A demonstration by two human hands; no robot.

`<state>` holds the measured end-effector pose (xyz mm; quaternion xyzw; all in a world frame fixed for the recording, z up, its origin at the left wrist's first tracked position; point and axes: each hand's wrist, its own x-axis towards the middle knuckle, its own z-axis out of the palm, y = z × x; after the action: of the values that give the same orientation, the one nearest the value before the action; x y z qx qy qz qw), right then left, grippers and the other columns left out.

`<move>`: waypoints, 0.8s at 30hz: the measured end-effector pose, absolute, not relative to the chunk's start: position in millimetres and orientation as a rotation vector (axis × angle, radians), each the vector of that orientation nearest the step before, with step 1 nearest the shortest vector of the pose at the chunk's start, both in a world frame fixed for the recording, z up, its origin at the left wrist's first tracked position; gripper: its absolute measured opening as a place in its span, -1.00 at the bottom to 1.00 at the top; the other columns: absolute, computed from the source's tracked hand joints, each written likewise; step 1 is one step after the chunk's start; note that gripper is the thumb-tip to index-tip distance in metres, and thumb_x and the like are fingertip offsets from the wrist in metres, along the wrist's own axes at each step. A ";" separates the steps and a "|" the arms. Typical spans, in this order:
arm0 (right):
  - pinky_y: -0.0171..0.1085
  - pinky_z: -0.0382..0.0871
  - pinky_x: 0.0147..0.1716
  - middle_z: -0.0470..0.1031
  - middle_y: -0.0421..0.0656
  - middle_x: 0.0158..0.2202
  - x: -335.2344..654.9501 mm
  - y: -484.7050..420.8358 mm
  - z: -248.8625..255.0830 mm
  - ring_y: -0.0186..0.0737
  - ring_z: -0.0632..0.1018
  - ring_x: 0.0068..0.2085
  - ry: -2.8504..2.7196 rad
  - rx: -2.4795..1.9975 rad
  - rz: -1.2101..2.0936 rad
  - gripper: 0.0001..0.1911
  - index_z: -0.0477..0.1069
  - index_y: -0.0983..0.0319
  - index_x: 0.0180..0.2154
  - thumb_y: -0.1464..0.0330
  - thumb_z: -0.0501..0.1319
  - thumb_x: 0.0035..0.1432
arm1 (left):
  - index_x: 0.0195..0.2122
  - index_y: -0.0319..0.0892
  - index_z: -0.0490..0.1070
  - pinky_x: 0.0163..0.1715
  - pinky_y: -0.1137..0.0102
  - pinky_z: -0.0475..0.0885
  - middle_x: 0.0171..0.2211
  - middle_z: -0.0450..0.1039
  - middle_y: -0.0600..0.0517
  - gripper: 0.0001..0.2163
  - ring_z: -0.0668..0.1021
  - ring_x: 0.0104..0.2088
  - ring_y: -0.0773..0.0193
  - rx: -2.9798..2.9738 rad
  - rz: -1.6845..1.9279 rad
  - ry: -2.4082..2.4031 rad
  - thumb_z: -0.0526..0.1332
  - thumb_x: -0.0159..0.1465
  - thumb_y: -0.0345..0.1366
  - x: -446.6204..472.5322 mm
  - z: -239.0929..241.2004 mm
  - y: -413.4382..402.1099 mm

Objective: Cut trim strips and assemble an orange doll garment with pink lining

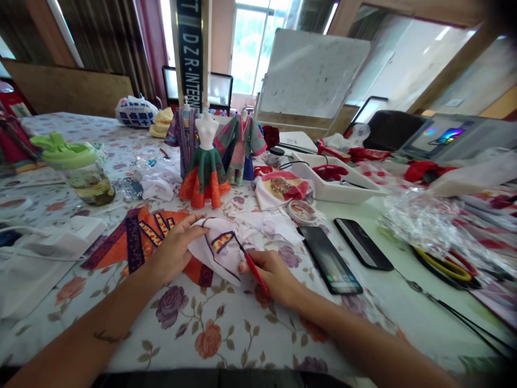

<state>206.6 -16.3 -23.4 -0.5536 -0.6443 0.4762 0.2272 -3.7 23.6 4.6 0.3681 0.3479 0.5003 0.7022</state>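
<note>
My left hand (pixel 175 249) pinches the edge of a white piece (pixel 200 252), paper or thin cloth, which bears a small orange and yellow patch (pixel 223 241) with a dark purple border. Red-handled scissors (pixel 255 268) are gripped in my right hand (pixel 274 275), their dark blades pointing up and left at the patch's right side. Whether the blades are parted is too small to make out. Under and left of my left hand lies orange and purple patterned fabric (pixel 117 245) with narrow bordered strips (pixel 150 233) on it.
Small dressed mannequins (pixel 205 161) stand behind my hands. Two dark phones (pixel 333 261) lie to the right, near a tape roll (pixel 301 211) and a white tray (pixel 339 186). A green-lidded jar (pixel 81 170) and a power strip (pixel 76 231) are on the left; larger scissors (pixel 446 267) lie far right.
</note>
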 end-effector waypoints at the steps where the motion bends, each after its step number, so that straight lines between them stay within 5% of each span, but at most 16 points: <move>1: -0.39 -0.01 -0.66 0.13 -0.33 -0.72 204.0 -16.2 -20.2 -0.42 0.23 -0.67 -1.811 -1.528 1.271 -0.48 0.20 0.22 -0.56 -0.10 0.16 0.04 | -0.25 -0.16 0.41 -0.47 0.57 0.44 -0.45 0.51 0.12 -0.76 0.54 -0.49 0.39 0.804 1.118 0.782 0.32 0.03 -0.44 -3.0 6.2 22.3; 8: -0.38 -0.07 -0.64 0.08 -0.33 -0.70 179.1 -14.2 0.8 -0.45 0.13 -0.63 -1.901 -1.513 1.230 -0.42 0.14 0.22 -0.61 -0.13 0.09 0.09 | -0.20 -0.15 0.36 -0.57 0.52 0.44 -0.52 0.49 0.14 -0.69 0.51 -0.62 0.38 0.828 1.161 0.930 0.34 0.02 -0.38 -14.3 15.3 23.9; 15: -0.35 -0.06 -0.61 0.08 -0.31 -0.70 184.1 -2.1 -2.3 -0.43 0.14 -0.61 -1.999 -1.631 1.018 -0.39 0.17 0.23 -0.64 -0.16 0.08 0.07 | -0.10 -0.13 0.36 -0.43 0.46 0.51 -0.40 0.54 0.10 -0.62 0.59 -0.47 0.30 0.969 0.982 0.999 0.36 0.04 -0.36 -17.6 11.6 30.3; 24: -0.32 -0.04 -0.55 0.22 -0.25 -0.67 195.4 -5.5 -9.2 -0.40 0.20 -0.59 -2.218 -1.704 0.741 -0.41 0.26 0.25 -0.62 -0.10 0.06 0.15 | -0.23 -0.19 0.40 -0.46 0.49 0.48 -0.45 0.51 0.08 -0.79 0.55 -0.50 0.34 0.765 1.053 0.931 0.31 0.09 -0.39 -7.8 0.4 29.2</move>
<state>195.4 -5.5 -9.2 -0.5845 -0.7606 0.2543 0.1237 -7.8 29.2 0.4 0.3432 0.4176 0.4719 0.6966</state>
